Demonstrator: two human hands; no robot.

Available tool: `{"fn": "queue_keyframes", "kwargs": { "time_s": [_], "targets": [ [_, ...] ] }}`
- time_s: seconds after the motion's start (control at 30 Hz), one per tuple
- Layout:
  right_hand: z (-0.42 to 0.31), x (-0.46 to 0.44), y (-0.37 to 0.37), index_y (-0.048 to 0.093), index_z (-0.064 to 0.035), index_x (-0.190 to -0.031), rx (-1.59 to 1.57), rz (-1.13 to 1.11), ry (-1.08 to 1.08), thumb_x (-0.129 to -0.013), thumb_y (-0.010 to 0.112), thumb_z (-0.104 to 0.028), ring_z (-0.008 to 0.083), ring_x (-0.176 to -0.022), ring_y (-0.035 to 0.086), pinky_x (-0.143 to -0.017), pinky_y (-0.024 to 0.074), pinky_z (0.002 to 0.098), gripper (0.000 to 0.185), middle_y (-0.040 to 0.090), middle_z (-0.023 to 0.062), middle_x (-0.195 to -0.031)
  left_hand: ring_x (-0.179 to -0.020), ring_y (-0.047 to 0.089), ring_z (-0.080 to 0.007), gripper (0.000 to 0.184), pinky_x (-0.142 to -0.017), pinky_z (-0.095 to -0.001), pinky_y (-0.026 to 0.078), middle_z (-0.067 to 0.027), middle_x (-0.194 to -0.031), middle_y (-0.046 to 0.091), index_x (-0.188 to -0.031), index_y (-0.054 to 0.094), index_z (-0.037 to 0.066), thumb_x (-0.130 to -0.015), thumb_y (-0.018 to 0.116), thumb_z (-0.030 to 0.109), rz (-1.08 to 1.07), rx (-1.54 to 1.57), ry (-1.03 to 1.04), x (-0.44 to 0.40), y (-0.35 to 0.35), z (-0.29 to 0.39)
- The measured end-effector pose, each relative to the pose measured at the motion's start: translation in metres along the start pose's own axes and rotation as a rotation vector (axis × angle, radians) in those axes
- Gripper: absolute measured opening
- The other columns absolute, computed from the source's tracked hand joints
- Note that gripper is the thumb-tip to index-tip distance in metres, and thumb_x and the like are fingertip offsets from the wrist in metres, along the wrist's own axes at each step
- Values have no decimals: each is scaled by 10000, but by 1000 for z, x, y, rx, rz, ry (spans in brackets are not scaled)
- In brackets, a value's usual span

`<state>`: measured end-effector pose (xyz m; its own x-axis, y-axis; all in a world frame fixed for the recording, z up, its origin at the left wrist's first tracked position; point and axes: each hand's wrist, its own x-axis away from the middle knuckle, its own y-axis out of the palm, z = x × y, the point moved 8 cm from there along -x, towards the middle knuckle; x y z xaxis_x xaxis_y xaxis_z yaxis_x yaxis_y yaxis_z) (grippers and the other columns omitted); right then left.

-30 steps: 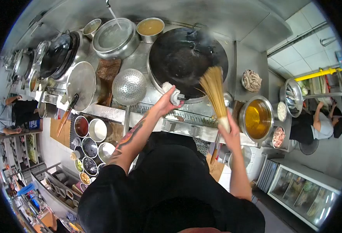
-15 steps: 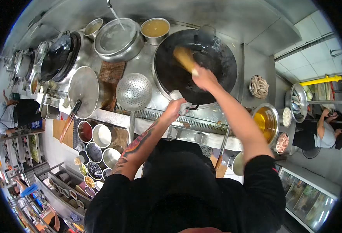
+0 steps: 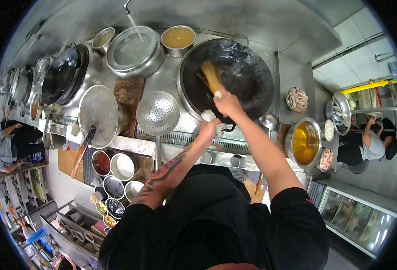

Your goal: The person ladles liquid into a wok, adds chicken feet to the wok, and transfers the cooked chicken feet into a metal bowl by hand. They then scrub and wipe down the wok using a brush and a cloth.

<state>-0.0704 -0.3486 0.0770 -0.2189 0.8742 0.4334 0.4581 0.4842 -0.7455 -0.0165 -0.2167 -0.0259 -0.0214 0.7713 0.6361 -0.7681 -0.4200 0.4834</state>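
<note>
A large black wok (image 3: 254, 85) sits on the range in front of me, with wet, shiny patches on its far wall. My right hand (image 3: 228, 104) is closed around the bound end of a bamboo wok brush (image 3: 213, 77), whose bristles lie against the left part of the wok's inside. At the near rim, my left hand (image 3: 207, 132) grips a folded white cloth (image 3: 209, 116) at the wok's near handle (image 3: 229, 128). Left of that hand rests a perforated strainer (image 3: 158, 112) with a long handle. A metal ladle (image 3: 269, 120) lies just right of my right forearm.
Water runs from a tap (image 3: 127, 6) into a round steel pot (image 3: 133, 47). Nearby stand a pot of brown liquid (image 3: 178, 37) and, on the right, a bowl of yellow oil (image 3: 305, 143). Several containers (image 3: 122, 166) stand lower left. Other people (image 3: 373, 144) are at both sides.
My right hand and the brush have moved left and nearer to me inside the wok. My left hand stays at the near handle with the cloth. The view has shifted slightly.
</note>
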Motion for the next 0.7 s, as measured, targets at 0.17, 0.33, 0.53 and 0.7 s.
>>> {"fn": "queue_keyframes", "kwargs": {
  "time_s": [0.17, 0.33, 0.53, 0.7],
  "targets": [
    [39, -32, -56, 515, -224, -1419, -7, 177, 104, -903, 595, -308, 291, -588, 713, -573, 590, 404, 529, 746, 173, -918, -698, 658, -213, 213, -580, -335, 533, -121, -878, 694, -1000, 634, -23, -925, 600, 174, -29, 43, 14, 0, 0, 3],
    [13, 59, -49, 461, -295, -1504, 217, -240, -11, -867, 582, -290, 290, -577, 699, -635, 584, 407, 648, 737, 155, -849, -696, 658, -200, 198, -581, -328, 534, -109, -867, 689, -997, 642, 1, -925, 618, 184, -49, 59, -61, 0, -1, -4],
    [64, -15, -70, 368, -323, -1548, 610, 52, -178, -875, 626, -367, 384, -1000, 711, -859, 564, 503, 722, 721, 213, -1096, -665, 659, -201, 193, -545, -334, 527, -87, -822, 663, -956, 643, 16, -905, 652, 202, -69, -33, -89, 0, -2, -5],
    [24, -37, -18, 332, -370, -1557, 106, 76, -209, -903, 636, -376, 415, -945, 705, -852, 557, 494, 721, 722, 233, -1005, -625, 652, -202, 199, -508, -328, 517, -92, -793, 662, -929, 642, -4, -913, 641, 194, -78, -23, -82, 3, -4, -1]
  ]
}}
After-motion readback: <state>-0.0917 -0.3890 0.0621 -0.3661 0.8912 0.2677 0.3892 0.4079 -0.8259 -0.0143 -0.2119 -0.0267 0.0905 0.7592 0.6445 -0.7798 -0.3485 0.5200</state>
